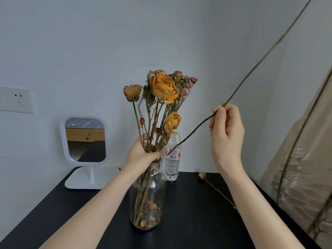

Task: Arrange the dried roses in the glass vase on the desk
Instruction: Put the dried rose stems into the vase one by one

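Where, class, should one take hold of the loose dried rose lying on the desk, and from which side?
Grip the loose dried rose mid-stem, coming from above with fingers pinching across it. It lies flat on the black desk, its brittle head toward the wall, so the thin bare stem is the safer hold.

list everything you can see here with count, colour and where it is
glass vase: 1, clear, front centre of the desk, petal bits at its bottom
dried roses: a bunch, orange-yellow with some pink, standing in the vase
long stem: 1, brown, slanting from the vase mouth to the top right corner
loose rose: 1, tan, lying on the desk right of the vase
water bottle: 1, clear, behind the vase
mirror: 1, white frame and stand, back left of the desk
desk: 1, black
wall socket: 1, white, left wall
curtain: 1, beige, right edge
left hand: gripping the stems at the vase mouth
right hand: pinching the long stem
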Tool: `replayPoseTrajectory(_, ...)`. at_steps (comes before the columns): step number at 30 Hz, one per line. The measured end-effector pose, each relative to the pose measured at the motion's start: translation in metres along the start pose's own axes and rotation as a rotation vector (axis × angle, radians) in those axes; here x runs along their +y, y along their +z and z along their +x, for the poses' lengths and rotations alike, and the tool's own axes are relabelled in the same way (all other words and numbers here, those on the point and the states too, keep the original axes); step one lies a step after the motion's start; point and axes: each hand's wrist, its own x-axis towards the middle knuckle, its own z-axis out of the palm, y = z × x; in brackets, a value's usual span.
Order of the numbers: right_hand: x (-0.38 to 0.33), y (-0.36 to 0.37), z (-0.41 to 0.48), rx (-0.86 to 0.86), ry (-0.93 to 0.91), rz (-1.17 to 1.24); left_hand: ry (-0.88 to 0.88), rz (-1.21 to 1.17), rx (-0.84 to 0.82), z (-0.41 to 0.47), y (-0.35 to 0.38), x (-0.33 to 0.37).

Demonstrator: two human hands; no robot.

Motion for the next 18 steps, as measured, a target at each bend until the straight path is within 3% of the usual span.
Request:
replayPoseTrajectory(6, 0.011, 0.008, -0.002, -0.055, 0.094, 0.028, -0.082, -0.166, -0.035, 0.002, -0.004, -0.003)
replayPoseTrajectory(18, 0.022, 0.032, -0.011, -0.299, 0.194, 0.006, -0.053, -0.171, -0.061, 0.004, -0.001, -0.011)
